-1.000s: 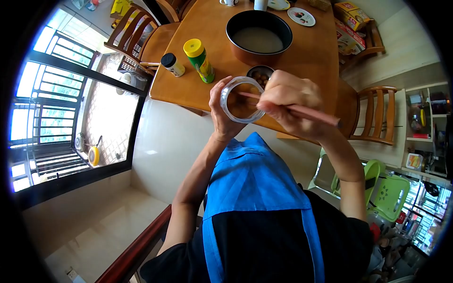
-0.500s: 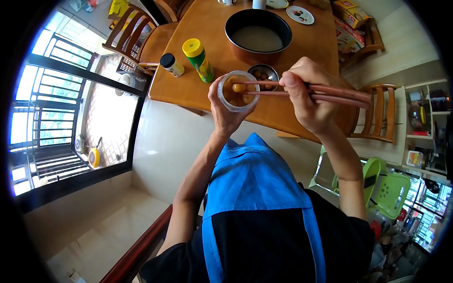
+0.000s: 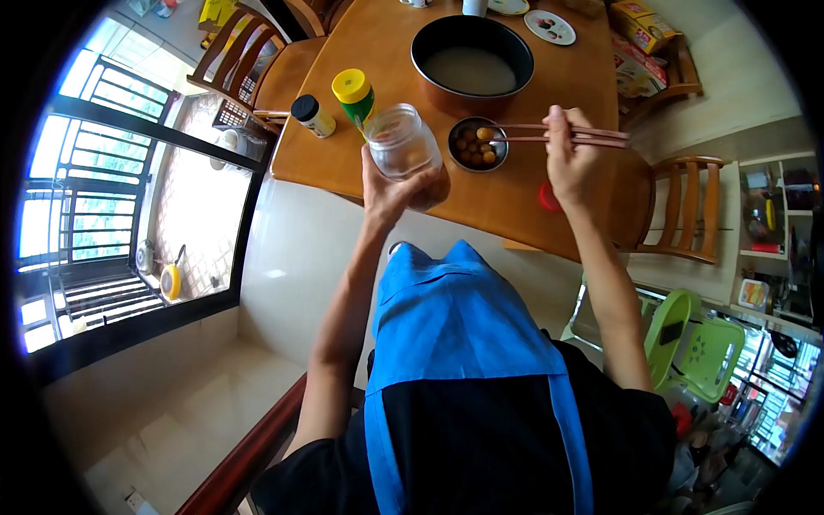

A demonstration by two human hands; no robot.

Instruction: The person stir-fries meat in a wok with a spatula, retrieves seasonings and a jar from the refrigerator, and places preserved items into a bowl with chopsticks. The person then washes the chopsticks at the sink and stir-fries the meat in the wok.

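My left hand point(image 3: 388, 190) is wrapped round a clear jar point(image 3: 403, 150), held tilted over the table's front edge, with brownish contents low inside. In my right hand point(image 3: 573, 159) are reddish-brown chopsticks point(image 3: 592, 137), pointing left. Their tips are at a round yellow-orange piece point(image 3: 485, 134) at the upper rim of a small metal bowl point(image 3: 475, 158). Several brownish round pieces lie in that bowl. A red lid point(image 3: 549, 196) sits on the table, partly behind my right hand.
A large dark pot point(image 3: 472, 69) with cloudy liquid stands behind the bowl. Left of it are a green container with a yellow lid point(image 3: 353, 88) and a black-capped jar point(image 3: 312, 117). A patterned plate point(image 3: 550, 27) lies farther back on the wooden table point(image 3: 322, 163).
The chopsticks have left the jar and moved to the small bowl, with a round piece at their tips. My left hand has drawn the jar slightly left and tilted it.
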